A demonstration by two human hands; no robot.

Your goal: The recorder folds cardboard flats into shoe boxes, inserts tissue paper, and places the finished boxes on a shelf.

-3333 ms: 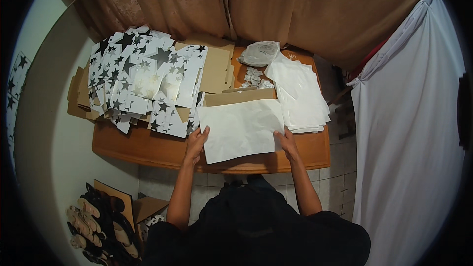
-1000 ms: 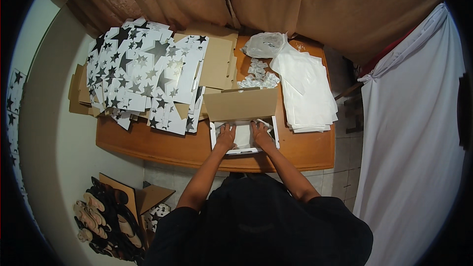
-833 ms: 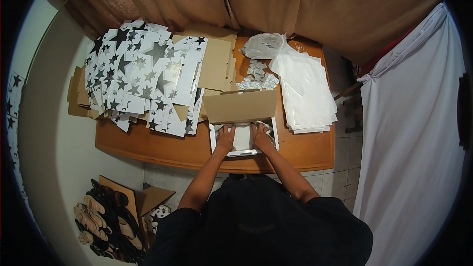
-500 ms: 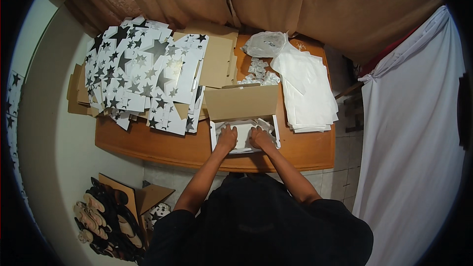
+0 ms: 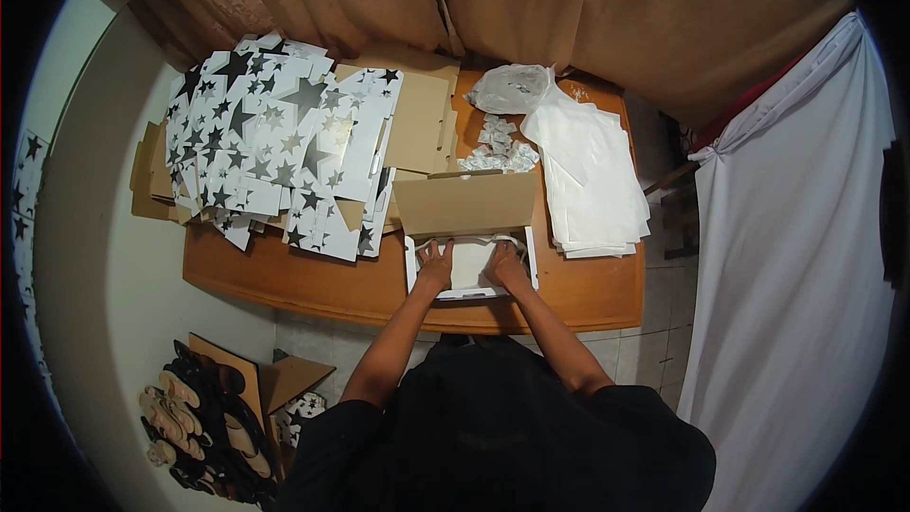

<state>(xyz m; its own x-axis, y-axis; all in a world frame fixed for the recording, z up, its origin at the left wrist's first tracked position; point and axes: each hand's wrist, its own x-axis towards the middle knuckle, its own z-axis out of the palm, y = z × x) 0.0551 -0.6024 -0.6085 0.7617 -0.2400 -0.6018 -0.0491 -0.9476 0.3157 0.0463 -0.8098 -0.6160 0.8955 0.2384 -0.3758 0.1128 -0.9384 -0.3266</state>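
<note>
Paper lines an open box, centre frame; left hand and right hand, apart, grips unclear, seemingly tuck it; flattening likely needed next.

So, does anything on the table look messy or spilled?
Yes, a bit. Small whitish packets lie scattered loose between the plastic bag and the open box, maybe tipped out. The star-patterned cardboard pile looks crooked too, with pieces jutting out at different angles.
</note>
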